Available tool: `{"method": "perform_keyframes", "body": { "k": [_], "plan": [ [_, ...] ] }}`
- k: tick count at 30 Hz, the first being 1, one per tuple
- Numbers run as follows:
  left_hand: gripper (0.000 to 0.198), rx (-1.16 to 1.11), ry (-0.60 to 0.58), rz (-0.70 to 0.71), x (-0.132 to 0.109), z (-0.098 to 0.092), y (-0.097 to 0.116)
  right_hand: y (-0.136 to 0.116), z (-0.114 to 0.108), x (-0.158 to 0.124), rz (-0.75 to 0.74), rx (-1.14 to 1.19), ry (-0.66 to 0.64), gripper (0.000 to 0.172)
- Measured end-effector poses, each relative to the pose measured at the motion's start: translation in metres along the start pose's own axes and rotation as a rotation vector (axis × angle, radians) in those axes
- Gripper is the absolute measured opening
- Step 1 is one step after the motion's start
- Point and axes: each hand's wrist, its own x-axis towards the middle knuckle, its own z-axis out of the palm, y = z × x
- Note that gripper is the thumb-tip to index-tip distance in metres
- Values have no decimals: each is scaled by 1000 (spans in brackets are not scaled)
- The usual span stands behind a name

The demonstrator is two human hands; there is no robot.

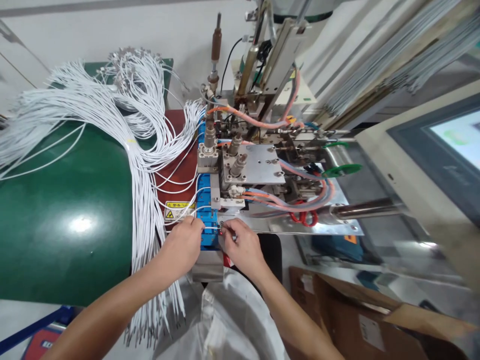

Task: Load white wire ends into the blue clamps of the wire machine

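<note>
A single white cable [210, 228] lies across the front part of the blue fixture strip [207, 217]. My left hand [185, 243] is closed on this cable at the strip's left side. On the right side, my right hand [240, 245] pinches at the cable's end, with the fingertips partly hiding what is there. Further back along the strip, several more white cables lie in its blocks. Left of my left hand, a thick bundle of white cables [140, 200] hangs over the edge with its ends pointing down.
A machine with a metal plate [258, 164] and orange air tubes [258, 120] stands behind the strip. A wire spool [339, 160] and a screen [450, 135] are at right. The green surface [67, 220] lies left. Below are a white bag [243, 310] and cardboard boxes [337, 320].
</note>
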Motion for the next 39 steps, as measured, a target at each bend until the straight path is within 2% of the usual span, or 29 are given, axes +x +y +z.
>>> {"method": "perform_keyframes", "body": {
  "k": [4, 9, 19, 22, 26, 29, 33, 39],
  "plan": [
    [23, 45, -35, -3, -1, 0, 1, 4, -4, 3, -62, 56, -83, 20],
    [24, 24, -21, 46, -3, 2, -4, 8, 5, 5, -97, 45, 3, 30],
    [27, -36, -49, 76, -2, 0, -5, 10, 17, 6, -150, 39, 106, 31],
    [28, 16, -90, 54, -1, -3, -2, 7, 22, 4, -106, 104, 145, 31],
    [27, 149, -111, 60, -2, -6, 3, 6, 28, 0, 25, 221, 138, 33],
    [25, 229, -79, 99, -4, -6, 5, 8, 29, 0, 70, 253, 114, 34],
    [27, 197, -38, 134, -7, -3, 1, 12, 23, 2, 105, 262, 100, 35],
    [37, 205, 123, 373, -25, 2, -23, 16, 9, 1, 188, 445, 324, 35]
  ]
}}
